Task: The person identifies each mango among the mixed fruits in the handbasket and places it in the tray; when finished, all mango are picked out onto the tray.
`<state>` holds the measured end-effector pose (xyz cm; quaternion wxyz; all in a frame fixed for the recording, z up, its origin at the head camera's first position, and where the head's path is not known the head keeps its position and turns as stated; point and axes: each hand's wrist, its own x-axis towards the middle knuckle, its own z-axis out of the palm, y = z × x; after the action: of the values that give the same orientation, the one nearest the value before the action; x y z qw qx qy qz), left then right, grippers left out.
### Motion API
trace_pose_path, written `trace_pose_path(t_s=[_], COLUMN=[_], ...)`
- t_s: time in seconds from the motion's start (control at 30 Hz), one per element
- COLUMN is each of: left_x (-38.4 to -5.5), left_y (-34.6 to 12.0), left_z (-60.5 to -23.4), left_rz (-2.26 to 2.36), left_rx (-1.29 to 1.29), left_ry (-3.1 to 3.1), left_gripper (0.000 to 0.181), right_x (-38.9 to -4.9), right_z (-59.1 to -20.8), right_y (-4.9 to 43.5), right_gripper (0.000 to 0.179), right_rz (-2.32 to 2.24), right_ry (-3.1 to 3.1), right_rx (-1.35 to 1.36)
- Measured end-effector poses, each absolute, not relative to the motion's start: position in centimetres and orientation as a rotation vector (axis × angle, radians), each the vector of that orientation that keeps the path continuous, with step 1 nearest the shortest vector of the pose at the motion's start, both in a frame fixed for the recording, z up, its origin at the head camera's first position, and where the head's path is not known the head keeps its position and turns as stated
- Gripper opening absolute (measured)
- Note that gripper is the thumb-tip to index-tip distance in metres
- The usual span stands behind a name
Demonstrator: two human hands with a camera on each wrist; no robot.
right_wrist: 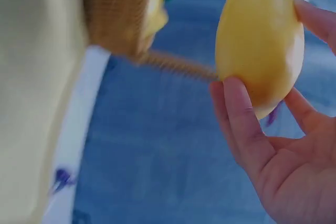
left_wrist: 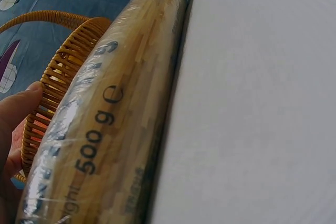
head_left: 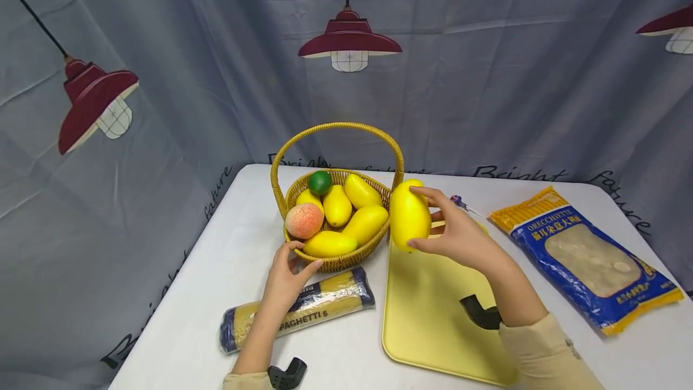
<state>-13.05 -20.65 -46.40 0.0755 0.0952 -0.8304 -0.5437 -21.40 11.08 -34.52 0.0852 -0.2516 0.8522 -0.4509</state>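
Observation:
My right hand (head_left: 455,230) holds a yellow mango (head_left: 409,215) upright between thumb and fingers, just right of the wicker basket (head_left: 337,262). In the right wrist view the mango (right_wrist: 260,40) shows a green stem spot at one end. My left hand (head_left: 287,275) grips the basket's front-left rim, its thumb on the outer weave (left_wrist: 63,69) in the left wrist view. Inside the basket lie a peach (head_left: 304,220), a small green fruit (head_left: 320,182) and several yellow mangoes (head_left: 366,225).
A spaghetti packet (head_left: 325,304) lies in front of the basket, beneath my left forearm. Under my right arm is a yellow tray (head_left: 428,324), with a small purple-topped item (head_left: 458,201) behind it. An orecchiette bag (head_left: 590,257) lies at the right. Behind the table hangs a grey curtain (head_left: 465,95).

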Motion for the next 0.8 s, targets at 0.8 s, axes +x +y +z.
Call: trace_pose_path(t_s=[0.8], left_x=[-13.0], left_y=[-20.6], left_z=[-46.4], left_rz=[-1.607], left_rx=[0.268], left_ry=[-2.485], left_gripper=[0.061], right_x=[-26.9], right_z=[-44.4], right_y=[11.4], right_gripper=[0.089], right_rz=[-1.235], right_ry=[2.386], right_rx=[-0.463])
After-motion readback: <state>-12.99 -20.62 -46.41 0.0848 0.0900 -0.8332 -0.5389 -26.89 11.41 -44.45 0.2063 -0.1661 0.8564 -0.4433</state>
